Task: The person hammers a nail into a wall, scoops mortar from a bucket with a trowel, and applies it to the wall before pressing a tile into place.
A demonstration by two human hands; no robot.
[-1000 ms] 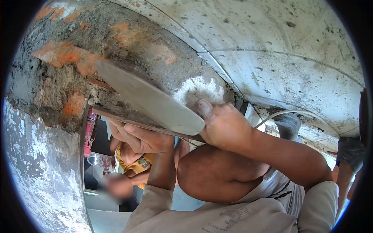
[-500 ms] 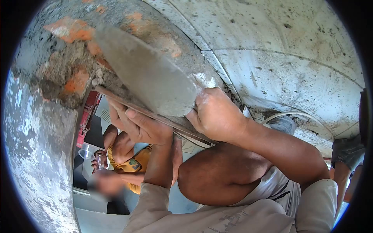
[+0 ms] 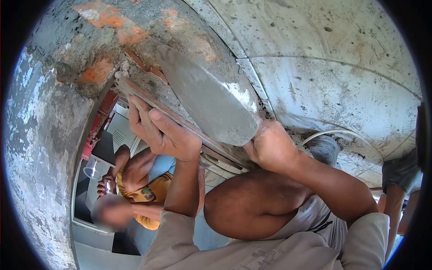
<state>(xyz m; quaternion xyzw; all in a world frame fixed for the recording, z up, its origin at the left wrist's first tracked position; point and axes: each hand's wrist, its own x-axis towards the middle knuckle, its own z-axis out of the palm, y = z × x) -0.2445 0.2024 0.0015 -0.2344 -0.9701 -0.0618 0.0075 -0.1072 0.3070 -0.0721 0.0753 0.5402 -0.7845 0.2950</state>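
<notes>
Orange brick [image 3: 100,70] shows through grey mortar at the upper left, above the peeling painted wall [image 3: 31,144], so that patch has only a thin cover and needs the most fill. Below it, in the opening, another person in a yellow shirt [image 3: 144,193] sits right under your work. Press each load in firmly so little falls on them.

Your left hand [image 3: 163,135] lies flat under the wooden strip [image 3: 182,121], fingers spread along it and pushing it up against the edge of the masonry. Hold it hard against that edge with even pressure along its whole length, since the strip probably sets the line of the corner and any rocking would show in the finish.

The trowel [image 3: 208,102] lies with its blade flat on the mortar just above the strip, tip towards the brick. Tilt the leading edge up slightly, and let the lower edge ride along the strip as a guide.

Your right hand [image 3: 272,146] is closed tight around the trowel's handle, which is hidden inside the fist. Drive from the wrist in one long pass. The speckled concrete [image 3: 342,81] to the right looks already finished, so stay clear of it.
</notes>
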